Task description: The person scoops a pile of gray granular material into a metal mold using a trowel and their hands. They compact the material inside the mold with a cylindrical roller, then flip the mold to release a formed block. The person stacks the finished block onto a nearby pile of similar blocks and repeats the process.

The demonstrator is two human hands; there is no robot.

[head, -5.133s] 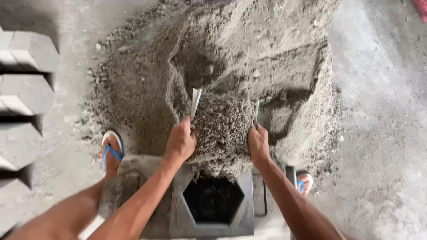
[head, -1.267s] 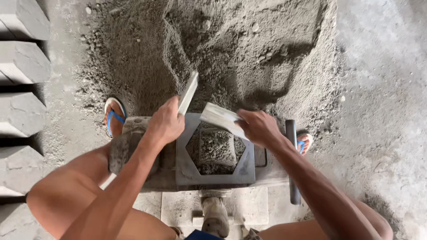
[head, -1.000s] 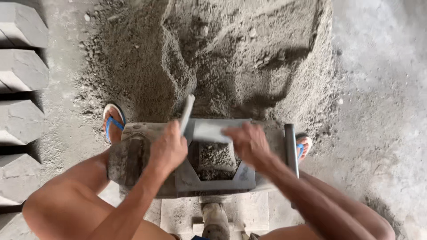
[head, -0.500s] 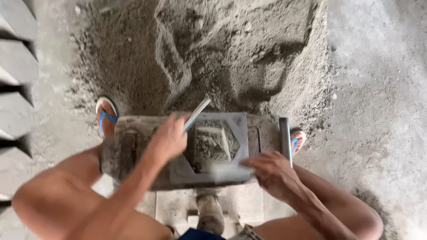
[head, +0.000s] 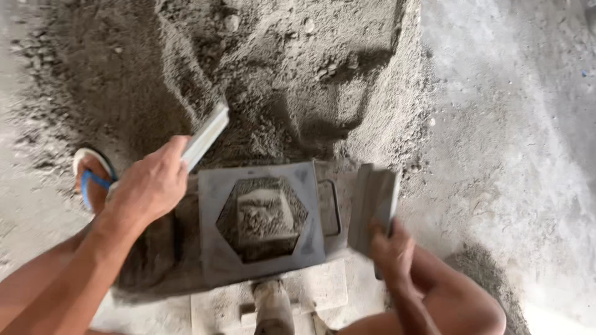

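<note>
My left hand point(head: 149, 186) grips a flat grey metal plate point(head: 207, 135) that slants up over the sand to the left of the mould. My right hand point(head: 391, 251) grips a second flat grey plate point(head: 372, 208), held upright just right of the mould. Between my hands stands a grey metal block mould point(head: 214, 248) with a hexagonal opening. Damp sandy mix point(head: 267, 217) fills that opening, with a squarish pressed patch in its middle.
A big heap of grey sand mix point(head: 261, 74) rises right behind the mould. My foot in a blue sandal point(head: 90, 177) stands at the left. A metal post point(head: 273, 307) sticks out below the mould. Bare concrete floor point(head: 509, 155) lies to the right.
Earlier both plates scraped mix from the heap into the mould. My right hand then pressed its plate onto the fill and has now drawn it off to the right. The camera moved closer.
</note>
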